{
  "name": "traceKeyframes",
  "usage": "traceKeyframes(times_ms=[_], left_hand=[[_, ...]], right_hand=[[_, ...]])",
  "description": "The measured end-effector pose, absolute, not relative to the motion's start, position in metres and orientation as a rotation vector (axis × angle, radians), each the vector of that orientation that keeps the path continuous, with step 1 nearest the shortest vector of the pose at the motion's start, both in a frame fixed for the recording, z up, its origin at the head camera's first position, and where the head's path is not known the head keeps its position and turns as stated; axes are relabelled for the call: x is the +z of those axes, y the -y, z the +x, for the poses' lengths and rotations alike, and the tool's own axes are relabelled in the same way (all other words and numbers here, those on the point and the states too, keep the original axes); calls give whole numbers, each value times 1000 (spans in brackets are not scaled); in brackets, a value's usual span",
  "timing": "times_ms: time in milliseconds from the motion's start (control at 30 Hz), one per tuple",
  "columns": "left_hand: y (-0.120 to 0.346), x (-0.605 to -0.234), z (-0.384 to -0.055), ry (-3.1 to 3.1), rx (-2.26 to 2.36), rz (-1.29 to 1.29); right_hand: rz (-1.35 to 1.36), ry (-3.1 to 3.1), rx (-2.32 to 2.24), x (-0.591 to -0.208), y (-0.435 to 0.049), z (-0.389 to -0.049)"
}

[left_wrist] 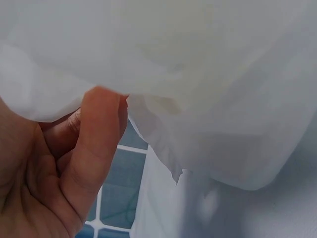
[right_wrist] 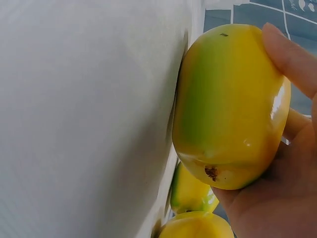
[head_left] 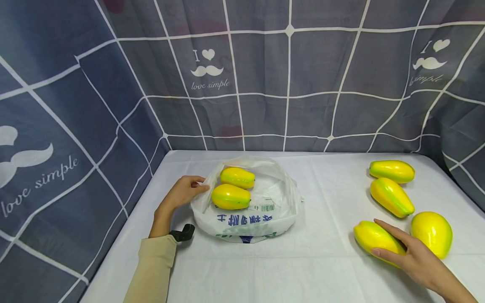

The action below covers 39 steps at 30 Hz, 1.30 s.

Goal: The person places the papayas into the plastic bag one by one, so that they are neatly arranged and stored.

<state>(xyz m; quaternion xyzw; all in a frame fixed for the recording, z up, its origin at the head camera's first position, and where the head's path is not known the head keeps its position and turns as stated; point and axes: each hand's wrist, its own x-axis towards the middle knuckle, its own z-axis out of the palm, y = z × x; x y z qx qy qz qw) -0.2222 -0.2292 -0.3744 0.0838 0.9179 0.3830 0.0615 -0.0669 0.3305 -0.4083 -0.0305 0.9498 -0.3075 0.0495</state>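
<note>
A white plastic bag [head_left: 282,216] lies on the table with its mouth spread wide. Inside its left part rest two yellow-green papayas [head_left: 231,196], side by side. My left hand [head_left: 182,192] pinches the bag's left rim between thumb and fingers; the left wrist view shows the thin film [left_wrist: 223,124] at the fingertips, with the fingers partly behind it. Over on the right, my right hand [head_left: 420,259] grips another papaya [head_left: 373,237] from its right side. In the right wrist view this papaya [right_wrist: 228,109] appears against the white tabletop, thumb and fingers around it.
Several more papayas lie around the right hand: one at the back [head_left: 392,170], one slanted in front of it [head_left: 392,197] and a rounder-looking one [head_left: 432,233] close beside the hand. White cloth [head_left: 314,269] covers the table. Dark checked curtains [head_left: 257,113] hang behind and at the sides.
</note>
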Motion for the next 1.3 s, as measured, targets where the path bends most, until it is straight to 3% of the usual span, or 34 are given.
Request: traceKeyframes(times_ms=[1300], left_hand=[[229, -375, -222, -2823, 1204, 280]], right_hand=[[-106, -2918, -980, -407, -322, -66]])
